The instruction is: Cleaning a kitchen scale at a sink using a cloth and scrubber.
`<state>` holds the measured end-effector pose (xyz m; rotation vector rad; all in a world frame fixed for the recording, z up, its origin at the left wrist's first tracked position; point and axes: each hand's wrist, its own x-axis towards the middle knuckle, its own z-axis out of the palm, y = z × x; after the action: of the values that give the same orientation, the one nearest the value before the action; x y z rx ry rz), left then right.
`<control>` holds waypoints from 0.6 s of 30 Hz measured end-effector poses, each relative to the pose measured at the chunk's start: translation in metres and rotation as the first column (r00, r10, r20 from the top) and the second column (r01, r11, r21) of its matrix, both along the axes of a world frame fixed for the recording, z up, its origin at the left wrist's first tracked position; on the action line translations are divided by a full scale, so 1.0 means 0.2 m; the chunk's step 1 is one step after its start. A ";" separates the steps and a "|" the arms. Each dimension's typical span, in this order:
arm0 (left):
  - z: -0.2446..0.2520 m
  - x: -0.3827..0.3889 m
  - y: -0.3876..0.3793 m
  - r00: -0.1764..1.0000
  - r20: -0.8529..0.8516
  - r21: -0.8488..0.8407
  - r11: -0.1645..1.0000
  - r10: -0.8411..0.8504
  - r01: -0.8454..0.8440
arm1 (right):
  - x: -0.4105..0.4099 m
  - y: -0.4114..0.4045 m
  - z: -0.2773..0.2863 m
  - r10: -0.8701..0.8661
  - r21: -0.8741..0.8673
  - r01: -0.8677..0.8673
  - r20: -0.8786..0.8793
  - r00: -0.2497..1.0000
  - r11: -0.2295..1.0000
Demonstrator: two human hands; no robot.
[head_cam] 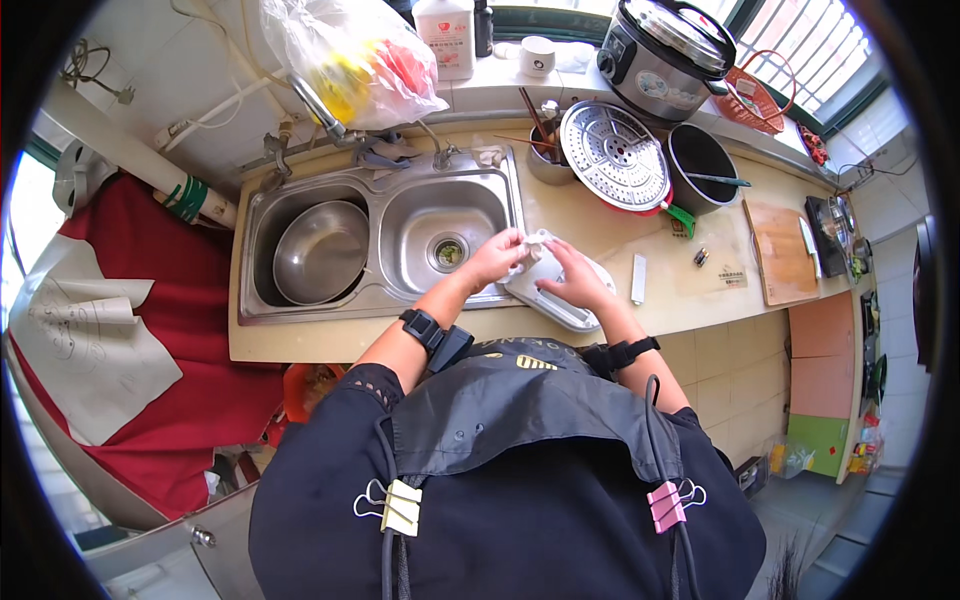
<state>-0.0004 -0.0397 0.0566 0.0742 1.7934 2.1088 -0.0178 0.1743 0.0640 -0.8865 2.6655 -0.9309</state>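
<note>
My left hand (495, 261) pinches a crumpled white tissue or thin cloth (534, 249) above the counter's front edge, right of the sink. Close by on the right is my right hand (579, 279), its fingertips at the cloth's edge and its thumb spread away from the fingers. Beneath both hands lies a white plastic device with rounded corners (574, 315), partly covered by them. To its right rest a narrow white plastic strip, perhaps a cover (638, 278), and small batteries (701, 257).
A double steel sink (379, 247) holds a large metal bowl (321, 251) in its left basin. Behind the hands stand a utensil pot (551, 169), a perforated steamer plate (616, 156) and a deep pot (703, 169). A knife (808, 246) lies on the cutting board (780, 259).
</note>
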 end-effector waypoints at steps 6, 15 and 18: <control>0.14 -0.02 0.01 0.981 0.112 0.454 0.870 0.156 -0.190 | -0.07 -0.01 -0.12 -0.135 -0.303 0.138 0.031 0.990 0.943; -0.48 -0.05 -0.08 0.996 0.013 -0.611 0.789 0.090 -0.063 | -0.23 0.15 -0.15 -0.468 -0.059 0.466 -0.014 0.884 0.883; -0.39 -0.02 0.00 0.982 0.190 -0.731 0.669 0.012 0.133 | -0.19 0.13 -0.27 -0.343 0.035 0.368 -0.293 0.892 0.929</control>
<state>-0.0040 -0.0393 -0.0220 -0.2620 2.3402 1.1336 -0.0561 0.1996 0.0095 -0.5521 3.1644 -0.7913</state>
